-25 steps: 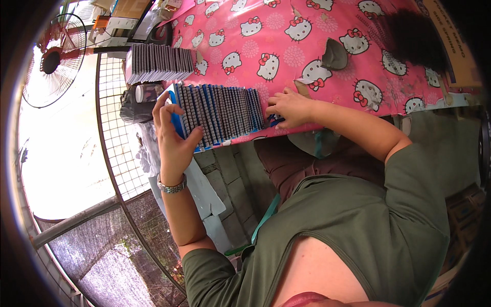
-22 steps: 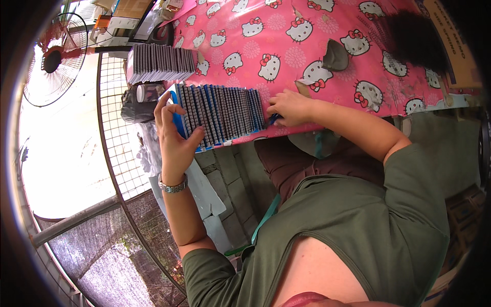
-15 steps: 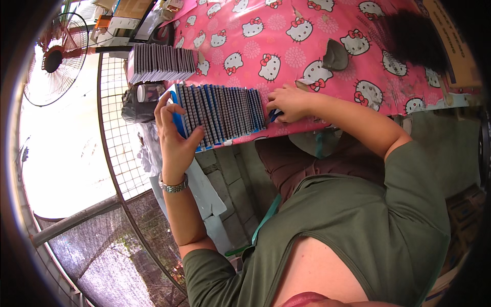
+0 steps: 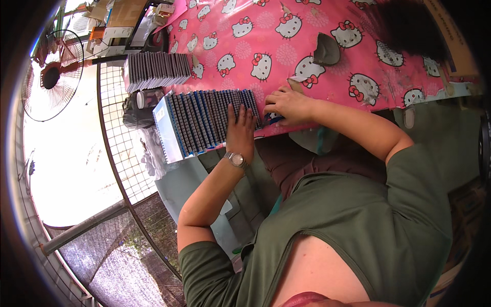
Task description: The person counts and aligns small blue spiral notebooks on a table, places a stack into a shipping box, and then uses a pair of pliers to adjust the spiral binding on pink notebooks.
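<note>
A long row of spiral-bound notebooks [image 4: 197,120] with dark coils and blue-and-white covers stands on edge along the table's near edge. My left hand [image 4: 240,134], with a metal watch on the wrist, lies over the row near its right end. Its fingers are stretched out across the coils. My right hand [image 4: 289,106] is just beyond the right end, fingers curled down around a small dark blue thing [image 4: 274,119]. Most of that thing is hidden under the fingers, so its kind is unclear.
A second stack of coil-bound notebooks [image 4: 157,70] stands behind at the left. The table has a pink patterned cover [image 4: 286,56] with a grey curved piece [image 4: 326,49] on it. A cardboard box [image 4: 450,46] is at the far right, and a fan [image 4: 51,77] at the left.
My left hand has moved right, from the row's left end to near its right end. A white-and-blue cover now shows at the left end. My right hand stays nearly in place.
</note>
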Motion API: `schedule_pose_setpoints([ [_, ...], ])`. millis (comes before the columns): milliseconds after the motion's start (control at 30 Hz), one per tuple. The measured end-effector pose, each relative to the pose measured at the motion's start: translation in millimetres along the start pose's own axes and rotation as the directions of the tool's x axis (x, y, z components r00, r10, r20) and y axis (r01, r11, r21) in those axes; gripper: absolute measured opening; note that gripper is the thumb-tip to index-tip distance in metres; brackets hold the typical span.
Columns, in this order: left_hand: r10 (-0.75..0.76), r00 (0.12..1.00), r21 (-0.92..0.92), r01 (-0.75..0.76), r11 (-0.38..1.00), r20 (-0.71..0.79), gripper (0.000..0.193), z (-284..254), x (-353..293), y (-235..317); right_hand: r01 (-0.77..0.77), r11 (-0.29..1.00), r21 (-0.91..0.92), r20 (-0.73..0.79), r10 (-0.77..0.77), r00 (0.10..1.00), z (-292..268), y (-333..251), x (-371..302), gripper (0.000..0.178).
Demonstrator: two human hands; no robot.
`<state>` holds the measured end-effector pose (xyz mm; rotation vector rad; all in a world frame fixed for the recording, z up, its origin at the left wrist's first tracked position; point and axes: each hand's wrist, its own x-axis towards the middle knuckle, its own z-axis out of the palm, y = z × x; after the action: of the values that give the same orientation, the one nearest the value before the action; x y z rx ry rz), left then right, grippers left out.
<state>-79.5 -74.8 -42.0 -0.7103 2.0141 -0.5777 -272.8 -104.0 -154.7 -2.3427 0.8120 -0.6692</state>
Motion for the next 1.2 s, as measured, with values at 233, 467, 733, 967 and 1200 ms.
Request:
schedule_pose_setpoints([
  [233, 0.004, 1.0, -0.076, -0.005, 0.997, -0.015, 0.043, -2.8, -1.2, -6.0, 0.045, 0.999, 0.003, -0.015, -0.045, 0.999, 4.4, 2.0, 6.0, 0.046],
  [467, -0.011, 0.999, -0.096, 0.006, 0.995, -0.052, 0.038, -4.6, 1.8, -4.8, 0.051, 0.999, -0.013, 0.018, -0.051, 0.999, 3.5, 5.8, 9.8, 0.042],
  [733, -0.001, 0.999, -0.083, -0.002, 0.997, -0.046, 0.041, -2.6, 3.5, -2.8, -0.471, 0.881, 0.049, 0.602, 0.35, 0.718, -22.9, -7.0, 59.5, 0.028],
  [967, 0.001, 1.0, -0.03, -0.002, 1.0, -0.023, 0.046, -4.7, 6.1, 1.7, -0.04, 0.996, -0.077, 0.152, 0.051, 0.987, -9.4, 3.3, 17.6, 0.036],
  [1200, -0.007, 0.997, -0.087, 0.0, 0.996, -0.077, 0.044, 5.4, 7.0, 0.4, -0.072, 0.994, -0.081, 0.189, 0.087, 0.978, -12.8, -2.2, 22.2, 0.033],
])
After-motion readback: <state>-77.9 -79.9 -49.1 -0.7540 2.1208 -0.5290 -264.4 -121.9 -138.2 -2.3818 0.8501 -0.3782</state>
